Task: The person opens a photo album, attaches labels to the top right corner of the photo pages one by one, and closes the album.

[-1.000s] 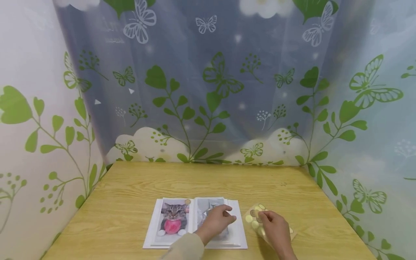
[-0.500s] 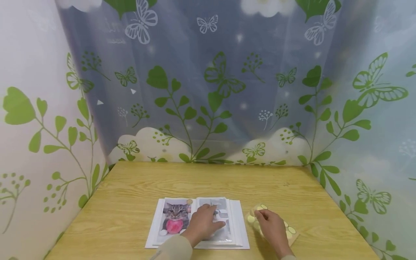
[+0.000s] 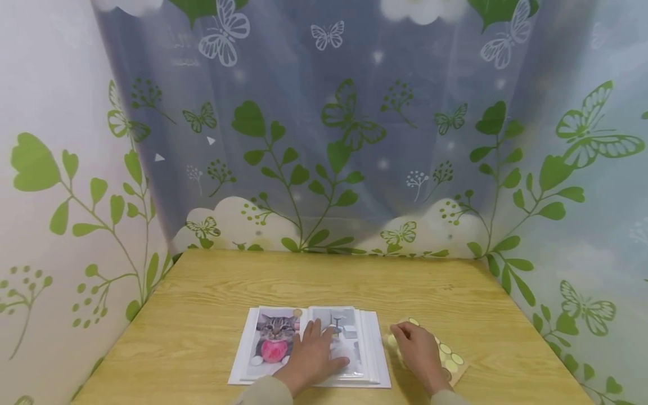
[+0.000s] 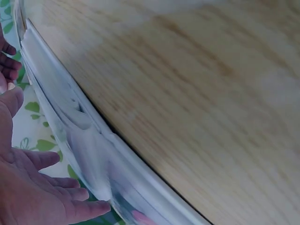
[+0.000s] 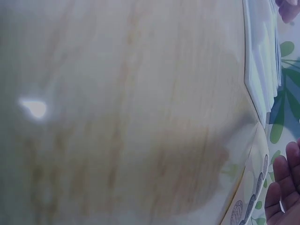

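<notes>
An open photo album (image 3: pixel 372 349) lies on the table, a cat photo (image 3: pixel 275 337) on its left page and a grey photo (image 3: pixel 349 332) on its right. My left hand (image 3: pixel 311 357) rests over the right page near the middle fold, fingers spread, palm down; it covers part of the grey photo. Just right of the album, my right hand (image 3: pixel 417 351) is over a sheet of round yellow stickers (image 3: pixel 445 350), thumb and index finger pinched together. In the left wrist view, a small pale sticker (image 4: pixel 11 86) shows at the right hand's fingertips. The hand hides part of the sheet.
The wooden table (image 3: pixel 253 275) carries the album and sheet near its front edge. A printed curtain (image 3: pixel 324 169) with leaves and butterflies stands behind and along both sides. One round sticker (image 3: pixel 297 312) sits at the cat photo's top right corner.
My left hand has moved left across the right page and flattened, uncovering more of the grey photo. The right hand has shifted slightly left over the sheet, fingertips still pinched.
</notes>
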Tool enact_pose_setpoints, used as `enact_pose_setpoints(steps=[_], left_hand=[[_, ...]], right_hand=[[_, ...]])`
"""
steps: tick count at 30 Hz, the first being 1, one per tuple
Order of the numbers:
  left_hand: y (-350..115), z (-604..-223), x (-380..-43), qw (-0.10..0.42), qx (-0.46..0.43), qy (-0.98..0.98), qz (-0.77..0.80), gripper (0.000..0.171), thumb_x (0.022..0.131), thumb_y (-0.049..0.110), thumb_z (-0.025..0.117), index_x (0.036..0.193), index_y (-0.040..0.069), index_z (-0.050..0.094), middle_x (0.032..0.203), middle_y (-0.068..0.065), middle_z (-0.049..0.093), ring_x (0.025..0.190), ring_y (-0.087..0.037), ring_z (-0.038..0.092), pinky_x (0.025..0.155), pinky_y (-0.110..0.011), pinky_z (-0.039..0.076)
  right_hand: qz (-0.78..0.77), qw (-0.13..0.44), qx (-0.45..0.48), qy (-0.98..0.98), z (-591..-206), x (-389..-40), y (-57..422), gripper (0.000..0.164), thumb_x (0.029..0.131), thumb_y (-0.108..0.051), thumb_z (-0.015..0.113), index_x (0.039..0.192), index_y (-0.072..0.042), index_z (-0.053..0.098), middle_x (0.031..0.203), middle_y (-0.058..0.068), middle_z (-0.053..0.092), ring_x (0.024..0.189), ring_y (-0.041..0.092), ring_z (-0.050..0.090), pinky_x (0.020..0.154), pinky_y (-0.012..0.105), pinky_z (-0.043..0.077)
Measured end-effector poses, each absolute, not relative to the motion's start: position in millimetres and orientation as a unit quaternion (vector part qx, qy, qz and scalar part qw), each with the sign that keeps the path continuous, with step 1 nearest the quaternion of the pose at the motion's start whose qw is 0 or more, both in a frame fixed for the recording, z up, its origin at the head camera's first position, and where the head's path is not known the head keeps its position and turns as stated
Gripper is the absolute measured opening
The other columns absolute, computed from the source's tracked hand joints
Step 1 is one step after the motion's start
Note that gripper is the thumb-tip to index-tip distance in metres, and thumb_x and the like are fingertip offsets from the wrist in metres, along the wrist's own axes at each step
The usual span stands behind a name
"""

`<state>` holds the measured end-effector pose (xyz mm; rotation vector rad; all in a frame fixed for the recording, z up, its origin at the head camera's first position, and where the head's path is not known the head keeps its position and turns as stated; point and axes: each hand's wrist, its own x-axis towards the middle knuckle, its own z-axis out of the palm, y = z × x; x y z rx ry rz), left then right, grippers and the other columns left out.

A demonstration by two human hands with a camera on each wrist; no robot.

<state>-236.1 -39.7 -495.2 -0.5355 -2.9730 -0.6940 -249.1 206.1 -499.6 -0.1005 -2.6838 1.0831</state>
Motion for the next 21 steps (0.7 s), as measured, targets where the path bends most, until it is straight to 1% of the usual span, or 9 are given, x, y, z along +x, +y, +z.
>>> enact_pose_setpoints(steps=[5, 7, 10, 15, 21], left_hand=[[-44, -498, -234, 0.018, -0.171, -0.962, -0.213, 0.077, 0.083, 0.051, 0.073, 0.138, 0.002, 0.053, 0.145, -0.032, 0.041, 0.136, -0.049, 0.036, 0.104, -0.073, 0.028], [-45, -499, -234, 0.011, -0.167, -0.964, -0.207, 0.079, 0.081, 0.052, 0.074, 0.139, 0.002, 0.052, 0.146, -0.031, 0.040, 0.136, -0.048, 0.035, 0.104, -0.073, 0.028], [-44, -501, -234, -0.002, -0.164, -0.966, -0.200, 0.083, 0.080, 0.053, 0.075, 0.140, 0.000, 0.052, 0.147, -0.031, 0.039, 0.137, -0.047, 0.035, 0.105, -0.073, 0.026], [-45, -500, -234, -0.012, -0.165, -0.967, -0.195, 0.083, 0.080, 0.053, 0.075, 0.140, 0.000, 0.052, 0.148, -0.030, 0.039, 0.138, -0.047, 0.034, 0.105, -0.073, 0.026], [-45, -498, -234, -0.016, -0.163, -0.968, -0.189, 0.084, 0.078, 0.054, 0.076, 0.139, 0.001, 0.053, 0.149, -0.028, 0.039, 0.138, -0.046, 0.034, 0.106, -0.072, 0.027]], right_hand=[[0.370, 0.117, -0.021, -0.921, -501, -253, 205, 0.021, 0.098, -0.023, 0.062, 0.100, -0.006, 0.074, 0.084, 0.000, 0.069, 0.072, 0.012, 0.056, 0.066, 0.032, 0.049], [0.372, 0.112, -0.015, -0.921, -501, -254, 204, 0.021, 0.099, -0.022, 0.061, 0.100, -0.006, 0.074, 0.083, 0.001, 0.069, 0.070, 0.013, 0.055, 0.064, 0.032, 0.048], [0.366, 0.112, -0.010, -0.924, -502, -256, 204, 0.021, 0.099, -0.023, 0.061, 0.099, -0.006, 0.074, 0.083, 0.000, 0.069, 0.071, 0.012, 0.055, 0.064, 0.031, 0.048], [0.356, 0.116, -0.005, -0.927, -504, -262, 202, 0.022, 0.099, -0.024, 0.061, 0.100, -0.006, 0.074, 0.084, -0.002, 0.068, 0.074, 0.012, 0.058, 0.067, 0.033, 0.050], [0.353, 0.130, 0.008, -0.926, -507, -269, 195, 0.018, 0.097, -0.020, 0.063, 0.096, -0.006, 0.074, 0.079, -0.002, 0.066, 0.071, 0.012, 0.056, 0.065, 0.032, 0.049]])
